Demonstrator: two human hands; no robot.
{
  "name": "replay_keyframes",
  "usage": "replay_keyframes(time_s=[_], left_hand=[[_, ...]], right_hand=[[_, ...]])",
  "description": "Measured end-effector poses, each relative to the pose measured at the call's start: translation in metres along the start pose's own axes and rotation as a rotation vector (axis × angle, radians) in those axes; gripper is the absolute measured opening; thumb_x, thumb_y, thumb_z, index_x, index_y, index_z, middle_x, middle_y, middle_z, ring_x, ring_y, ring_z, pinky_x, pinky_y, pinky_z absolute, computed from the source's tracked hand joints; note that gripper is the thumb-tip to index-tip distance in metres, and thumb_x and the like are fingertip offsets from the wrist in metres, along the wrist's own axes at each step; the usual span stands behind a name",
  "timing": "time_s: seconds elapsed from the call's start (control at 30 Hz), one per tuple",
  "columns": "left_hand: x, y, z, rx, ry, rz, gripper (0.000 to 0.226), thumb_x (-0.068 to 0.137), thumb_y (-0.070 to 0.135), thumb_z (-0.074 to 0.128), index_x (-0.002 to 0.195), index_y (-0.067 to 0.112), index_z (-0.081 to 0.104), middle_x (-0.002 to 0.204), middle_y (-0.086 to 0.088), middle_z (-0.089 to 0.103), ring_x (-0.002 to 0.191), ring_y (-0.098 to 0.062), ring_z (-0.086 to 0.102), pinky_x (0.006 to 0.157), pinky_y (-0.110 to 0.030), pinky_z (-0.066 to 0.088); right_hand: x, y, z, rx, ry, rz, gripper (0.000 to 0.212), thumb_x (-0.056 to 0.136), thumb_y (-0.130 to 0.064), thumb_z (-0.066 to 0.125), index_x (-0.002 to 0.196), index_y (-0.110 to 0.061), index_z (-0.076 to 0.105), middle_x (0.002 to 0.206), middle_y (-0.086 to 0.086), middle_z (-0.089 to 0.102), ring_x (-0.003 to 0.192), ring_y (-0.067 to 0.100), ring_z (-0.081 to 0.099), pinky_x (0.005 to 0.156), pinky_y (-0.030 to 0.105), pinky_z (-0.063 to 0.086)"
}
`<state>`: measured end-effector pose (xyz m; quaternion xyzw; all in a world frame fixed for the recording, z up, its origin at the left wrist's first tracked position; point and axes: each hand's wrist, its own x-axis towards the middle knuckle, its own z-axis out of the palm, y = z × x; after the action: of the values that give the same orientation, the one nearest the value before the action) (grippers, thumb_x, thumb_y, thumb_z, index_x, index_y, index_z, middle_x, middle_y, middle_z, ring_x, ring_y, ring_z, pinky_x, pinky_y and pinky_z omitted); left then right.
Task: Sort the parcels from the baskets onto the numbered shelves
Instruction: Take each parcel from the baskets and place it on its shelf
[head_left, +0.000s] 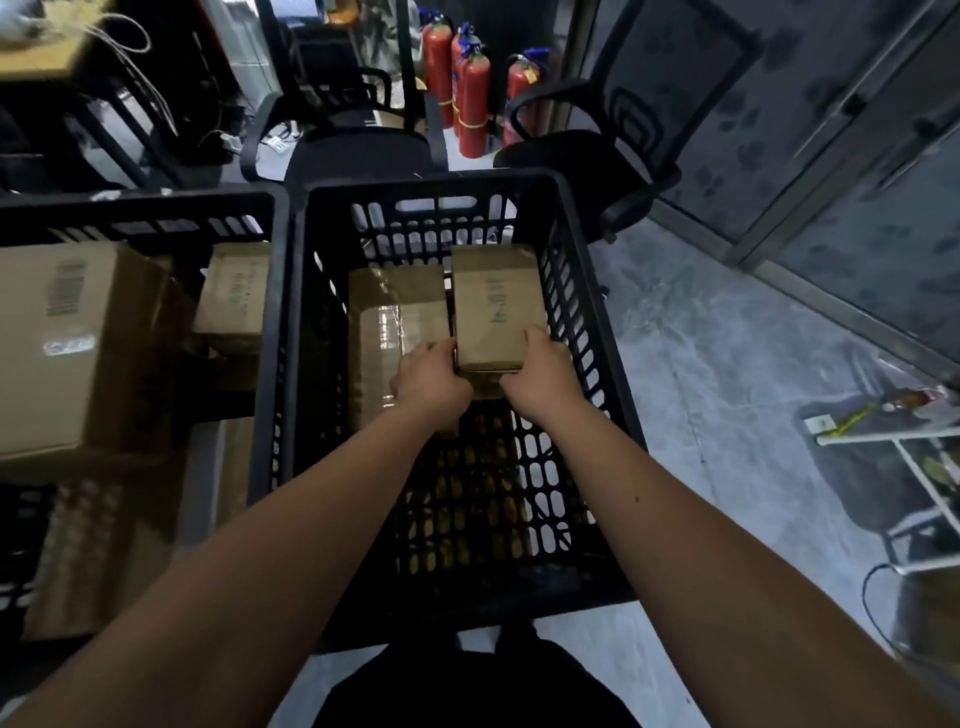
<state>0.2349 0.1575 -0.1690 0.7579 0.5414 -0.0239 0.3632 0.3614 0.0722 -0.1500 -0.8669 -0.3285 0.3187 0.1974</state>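
A small brown cardboard parcel (496, 301) with blue handwriting on top sits inside the black slatted basket (576, 291) in front of me. My left hand (431, 379) grips its near left corner and my right hand (540, 374) grips its near right corner. A longer taped parcel (389, 322) lies beside it on the left, flat in the same basket. A second black basket (156, 208) at the left holds a large box (72, 343) with a barcode label and a small parcel (234, 296).
Two black office chairs (587, 150) stand just behind the baskets, with several red fire extinguishers (472, 98) beyond them. Grey floor opens to the right, where a white rack (919, 467) and a glass partition (857, 171) stand. No numbered shelves are in view.
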Motion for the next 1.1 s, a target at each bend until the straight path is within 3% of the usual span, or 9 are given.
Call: replay_keyframes(time_s=[0.07,0.17,0.23,0.37,0.57,0.8,0.87,0.97,1.1], left_hand=[[-0.005,0.002,0.003,-0.152,0.041,-0.026,0.059,0.082,0.01,0.058,0.137,0.033,0.061,0.123,0.005,0.064,0.12,-0.025,0.058,0.102,-0.044,0.051],[-0.015,0.009,0.002,-0.408,0.07,-0.021,0.059,0.087,-0.002,0.061,0.139,0.024,0.063,0.118,0.006,0.069,0.1,-0.015,0.066,0.068,-0.017,0.052],[-0.023,0.011,-0.004,-0.521,0.099,-0.034,0.062,0.084,-0.012,0.057,0.137,0.019,0.065,0.115,0.002,0.071,0.096,-0.015,0.068,0.061,-0.016,0.052],[-0.046,0.016,-0.02,-0.631,0.14,-0.007,0.076,0.074,-0.022,0.053,0.137,0.019,0.067,0.113,-0.002,0.075,0.103,-0.024,0.073,0.063,-0.02,0.056],[-0.091,0.02,-0.034,-0.673,0.224,0.072,0.079,0.078,-0.02,0.05,0.136,0.03,0.068,0.115,0.007,0.076,0.094,-0.006,0.073,0.067,-0.021,0.057],[-0.113,-0.007,-0.04,-0.687,0.312,0.001,0.084,0.079,-0.012,0.055,0.148,0.035,0.057,0.122,0.008,0.075,0.092,-0.009,0.076,0.081,-0.05,0.065],[-0.116,-0.014,-0.041,-0.663,0.314,-0.038,0.082,0.079,-0.009,0.056,0.15,0.032,0.055,0.125,0.005,0.073,0.09,-0.007,0.075,0.077,-0.042,0.066],[-0.119,-0.023,-0.039,-0.629,0.332,-0.106,0.072,0.084,-0.003,0.06,0.15,0.025,0.055,0.126,0.004,0.07,0.091,-0.005,0.071,0.064,-0.021,0.059],[-0.115,-0.034,-0.032,-0.663,0.29,-0.2,0.062,0.089,0.001,0.064,0.147,0.018,0.053,0.125,0.003,0.067,0.102,-0.01,0.064,0.069,-0.017,0.047]], right_hand=[[-0.006,-0.001,-0.007,0.065,0.019,-0.02,0.076,0.088,-0.011,0.066,0.156,-0.022,0.033,0.144,0.017,0.04,0.121,0.036,0.055,0.099,0.046,0.057],[-0.022,-0.007,-0.019,0.194,0.039,-0.03,0.081,0.088,-0.01,0.066,0.159,-0.027,0.03,0.152,0.01,0.035,0.129,0.031,0.05,0.099,0.042,0.057],[-0.035,-0.013,-0.023,0.242,0.043,-0.053,0.083,0.086,-0.013,0.067,0.158,-0.031,0.03,0.155,0.006,0.031,0.131,0.03,0.048,0.099,0.043,0.057],[-0.055,-0.019,-0.035,0.244,0.059,-0.099,0.08,0.083,-0.02,0.065,0.155,-0.033,0.032,0.153,0.003,0.03,0.131,0.03,0.046,0.101,0.049,0.055],[-0.077,-0.027,-0.045,0.333,0.076,-0.215,0.075,0.085,-0.012,0.063,0.152,-0.033,0.037,0.155,-0.001,0.029,0.135,0.025,0.043,0.102,0.044,0.055],[-0.086,-0.029,-0.03,0.34,0.018,-0.316,0.071,0.089,-0.009,0.063,0.154,-0.028,0.039,0.152,-0.002,0.034,0.127,0.016,0.046,0.096,0.03,0.055],[-0.082,-0.027,-0.02,0.323,-0.019,-0.324,0.071,0.091,-0.008,0.063,0.155,-0.027,0.038,0.153,0.0,0.035,0.121,0.012,0.044,0.083,0.016,0.047],[-0.076,-0.019,-0.003,0.335,-0.054,-0.301,0.075,0.087,-0.01,0.066,0.154,-0.03,0.038,0.148,0.001,0.045,0.123,0.017,0.052,0.085,0.027,0.054],[-0.067,-0.007,0.003,0.411,-0.101,-0.234,0.089,0.084,-0.009,0.07,0.159,-0.032,0.027,0.138,-0.006,0.048,0.119,0.02,0.059,0.085,0.033,0.059]])
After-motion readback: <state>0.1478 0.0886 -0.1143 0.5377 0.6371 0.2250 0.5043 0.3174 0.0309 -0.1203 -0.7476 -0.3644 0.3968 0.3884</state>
